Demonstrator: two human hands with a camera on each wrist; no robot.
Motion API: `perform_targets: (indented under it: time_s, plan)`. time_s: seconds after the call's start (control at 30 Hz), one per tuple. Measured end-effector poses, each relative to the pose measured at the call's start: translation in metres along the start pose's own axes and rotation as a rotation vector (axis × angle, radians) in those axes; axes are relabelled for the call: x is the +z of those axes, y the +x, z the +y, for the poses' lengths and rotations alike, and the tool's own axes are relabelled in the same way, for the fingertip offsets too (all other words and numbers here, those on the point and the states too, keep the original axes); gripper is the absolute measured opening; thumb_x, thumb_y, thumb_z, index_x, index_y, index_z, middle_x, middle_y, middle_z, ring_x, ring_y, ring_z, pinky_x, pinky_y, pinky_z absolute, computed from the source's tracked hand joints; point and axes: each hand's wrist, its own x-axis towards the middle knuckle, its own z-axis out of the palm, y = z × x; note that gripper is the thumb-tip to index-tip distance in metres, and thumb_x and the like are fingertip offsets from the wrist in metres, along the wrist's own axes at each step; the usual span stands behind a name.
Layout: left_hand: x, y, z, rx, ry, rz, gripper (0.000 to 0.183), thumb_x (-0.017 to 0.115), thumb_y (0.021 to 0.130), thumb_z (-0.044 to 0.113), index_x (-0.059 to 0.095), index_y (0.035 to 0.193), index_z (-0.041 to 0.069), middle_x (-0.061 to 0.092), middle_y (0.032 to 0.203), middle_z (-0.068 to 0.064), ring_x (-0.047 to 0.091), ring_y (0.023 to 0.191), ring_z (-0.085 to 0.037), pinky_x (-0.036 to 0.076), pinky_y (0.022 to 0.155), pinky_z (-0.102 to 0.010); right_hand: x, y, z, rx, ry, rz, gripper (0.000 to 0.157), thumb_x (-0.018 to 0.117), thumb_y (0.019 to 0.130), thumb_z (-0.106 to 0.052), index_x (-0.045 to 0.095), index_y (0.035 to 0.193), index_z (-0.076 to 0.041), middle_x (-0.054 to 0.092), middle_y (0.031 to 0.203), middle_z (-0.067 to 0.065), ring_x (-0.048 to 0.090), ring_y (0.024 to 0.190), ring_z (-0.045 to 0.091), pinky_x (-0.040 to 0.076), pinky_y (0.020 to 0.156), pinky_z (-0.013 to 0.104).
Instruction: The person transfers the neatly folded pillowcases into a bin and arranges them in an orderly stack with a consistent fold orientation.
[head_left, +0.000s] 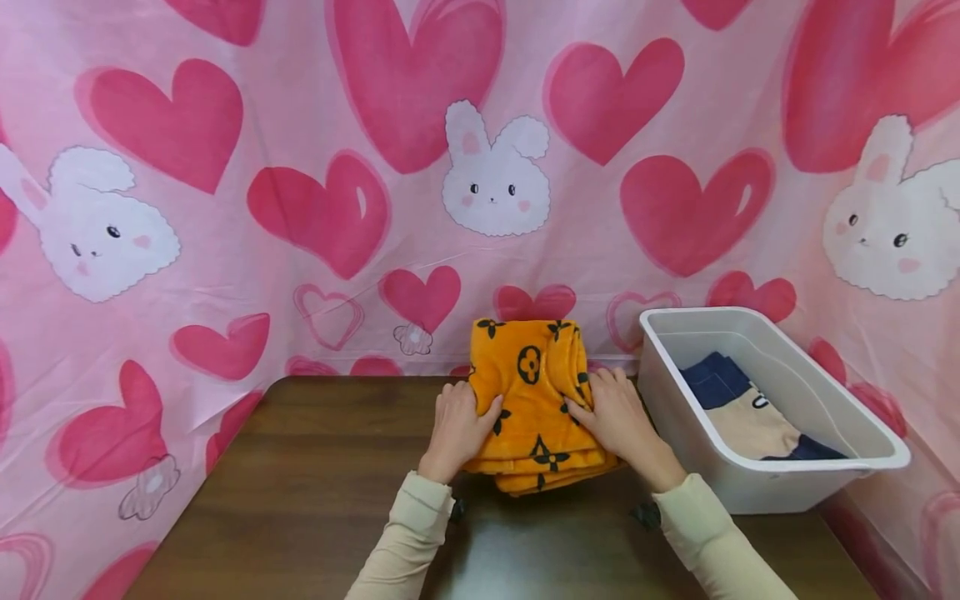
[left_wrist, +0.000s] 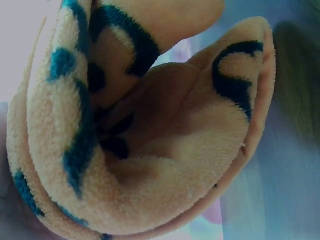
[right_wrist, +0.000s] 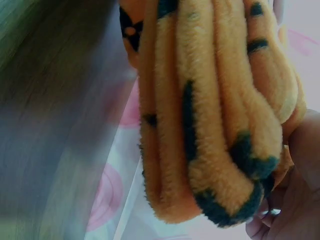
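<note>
A folded orange fleece cloth (head_left: 528,392) with a black flower pattern is held over the far side of the brown table, its layers stacked at the lower edge. At its left side my left hand (head_left: 459,423) grips it, thumb on the near face. My right hand (head_left: 618,421) grips the opposite side in the same way. Curved folds of the cloth (left_wrist: 165,190) fill the left wrist view, where the hand is hidden. In the right wrist view, several thick layers of the cloth (right_wrist: 200,110) hang beside the right hand's fingers (right_wrist: 305,165).
On the right stands a white plastic bin (head_left: 675,408) with folded navy and beige clothing (head_left: 742,412) inside. The brown wooden table (head_left: 315,500) extends left and toward me. Behind it hangs a pink curtain (head_left: 585,233) with hearts and rabbits.
</note>
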Motion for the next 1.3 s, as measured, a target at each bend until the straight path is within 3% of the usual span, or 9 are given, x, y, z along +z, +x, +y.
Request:
perform_targets:
  time_s: [0.27, 0.6, 0.93, 1.13, 1.3]
  plan:
    - [0.006, 0.003, 0.008, 0.002, -0.002, -0.010, 0.039, 0.063, 0.098, 0.044, 0.058, 0.090, 0.006, 0.049, 0.077, -0.003, 0.038, 0.076, -0.023, 0.030, 0.073, -0.033, -0.012, -0.003, 0.006, -0.037, -0.051, 0.029, 0.040, 0.074, 0.091, -0.034, 0.067, 0.106, 0.002, 0.057, 0.090, 0.011, 0.042, 0.089, 0.031, 0.033, 0.077, 0.042]
    - [0.007, 0.006, 0.020, 0.069, -0.032, 0.041, 0.036, 0.063, 0.098, 0.042, 0.058, 0.090, 0.007, 0.051, 0.075, -0.003, 0.040, 0.074, -0.023, 0.033, 0.075, -0.035, -0.036, -0.002, 0.003, -0.033, -0.072, 0.019, 0.042, 0.073, 0.092, -0.032, 0.066, 0.111, 0.004, 0.066, 0.102, 0.018, 0.045, 0.093, 0.034, 0.038, 0.082, 0.046]
    - [0.009, 0.015, 0.037, 0.078, -0.072, 0.023, 0.038, 0.061, 0.098, 0.045, 0.058, 0.092, 0.008, 0.050, 0.075, -0.003, 0.041, 0.075, -0.022, 0.033, 0.072, -0.034, -0.062, 0.003, 0.013, -0.021, -0.108, -0.055, 0.038, 0.070, 0.094, -0.034, 0.065, 0.105, 0.002, 0.061, 0.093, 0.014, 0.044, 0.089, 0.032, 0.034, 0.081, 0.043]
    - [0.009, 0.019, 0.046, 0.065, -0.073, 0.016, 0.039, 0.062, 0.098, 0.045, 0.058, 0.089, 0.007, 0.048, 0.075, -0.003, 0.041, 0.076, -0.022, 0.034, 0.073, -0.034, -0.075, 0.002, 0.014, -0.004, -0.091, -0.094, 0.038, 0.068, 0.096, -0.033, 0.065, 0.107, 0.002, 0.065, 0.096, 0.015, 0.048, 0.094, 0.033, 0.037, 0.088, 0.048]
    - [0.009, 0.020, 0.055, 0.072, -0.081, 0.015, 0.040, 0.062, 0.098, 0.046, 0.059, 0.088, 0.007, 0.049, 0.074, -0.003, 0.043, 0.076, -0.022, 0.035, 0.074, -0.034, -0.081, -0.001, 0.018, 0.029, -0.092, -0.098, 0.037, 0.068, 0.095, -0.033, 0.063, 0.104, 0.002, 0.061, 0.091, 0.014, 0.044, 0.089, 0.033, 0.037, 0.079, 0.045]
